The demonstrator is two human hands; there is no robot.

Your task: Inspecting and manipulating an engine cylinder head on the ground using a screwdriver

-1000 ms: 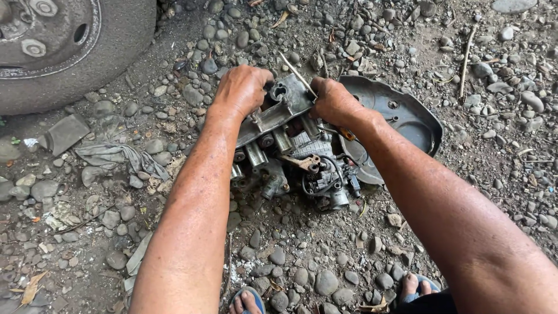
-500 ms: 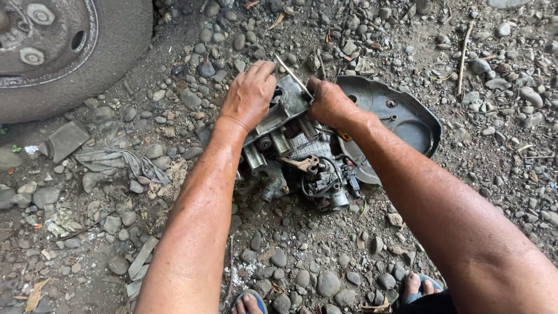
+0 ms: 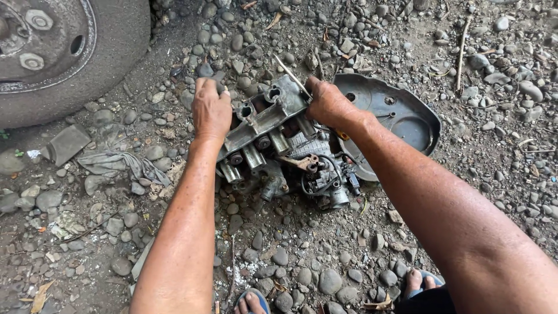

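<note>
A greasy metal engine assembly (image 3: 278,139) with several short pipes and a tangle of hoses lies on gravel in the middle of the head view. My left hand (image 3: 211,109) grips its left end, fingers curled over the far edge. My right hand (image 3: 329,103) clasps the right end of its flat grey top bar (image 3: 268,113). Wires and a small round fitting (image 3: 337,195) hang off the assembly's near right side.
A curved grey metal cover (image 3: 401,116) lies just right of the assembly, partly under my right forearm. A vehicle wheel (image 3: 64,52) with lug nuts fills the top left. A dirty rag (image 3: 119,164) lies at left. My sandalled toes (image 3: 253,301) show at the bottom.
My left hand slid along the assembly's left end and the assembly tilted slightly; the view shifted a little. Both hands stay on it.
</note>
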